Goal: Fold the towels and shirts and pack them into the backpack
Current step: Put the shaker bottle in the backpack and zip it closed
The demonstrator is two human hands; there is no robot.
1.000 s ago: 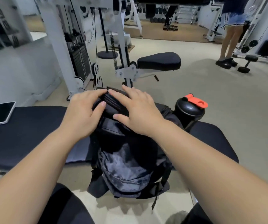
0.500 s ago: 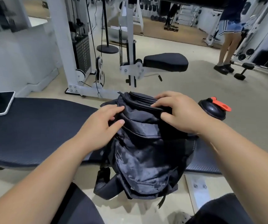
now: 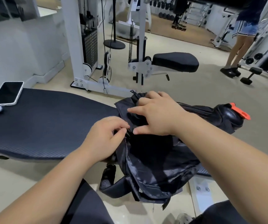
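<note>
Pinching zipper (image 3: 127, 132) at 9 o'clock edge of backpack (image 3: 154, 162) with left hand (image 3: 105, 138), newly dropped from the top; bracing fabric with flat right hand (image 3: 156, 117). Reads as zipping stage, direction unclear.

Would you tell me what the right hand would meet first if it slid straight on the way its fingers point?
The right hand rests on the black fabric backpack, fingers pointing left. Past the bag's edge it would probably meet the black padded bench first, though depth is unclear.
</note>
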